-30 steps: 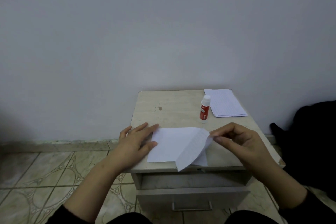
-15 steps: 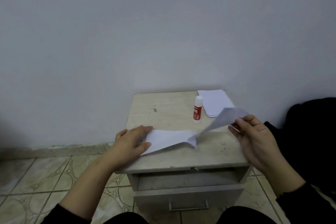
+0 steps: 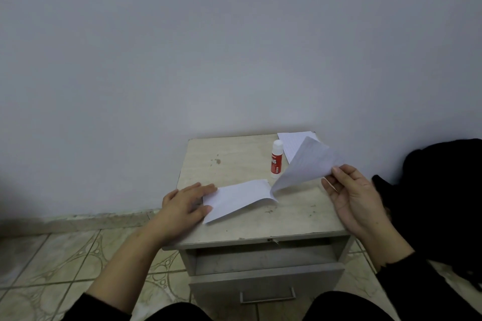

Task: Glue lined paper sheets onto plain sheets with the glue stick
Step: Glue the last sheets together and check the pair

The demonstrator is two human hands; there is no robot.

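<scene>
**Lined sheet lifted off plain sheet, glue stick standing behind**

Head view: left hand [image 3: 186, 206] lies flat, fingers straight, pressing the left end of the plain sheet [image 3: 236, 199] down on the nightstand [image 3: 300, 219]. The plain sheet lies near the front-left of the top, its right end curling up a little. Right hand [image 3: 356, 200] is raised over the right side of the top, thumb and fingers pinching the right corner of the lined sheet [image 3: 306, 165]. That sheet hangs tilted in the air, its low corner meeting the plain sheet's right end; cannot tell whether the two are joined there. Faint ruling shows on the lifted sheet.

Glue stick [image 3: 276, 159] stands upright, white cap on, red label, toward the back of the top, just behind the lifted sheet's lower edge. Stack of lined paper [image 3: 290, 142] lies at the back-right corner, partly hidden by the lifted sheet. Small dark stain [image 3: 217, 160] on the top left of the glue stick.

Nightstand has an open shelf under the top and a drawer [image 3: 266, 286] with a metal handle below. Grey wall [image 3: 234, 47] behind, patterned tile floor [image 3: 65, 268] at left, a dark bundle [image 3: 443, 190] at right. Dark sleeves on both forearms.
</scene>
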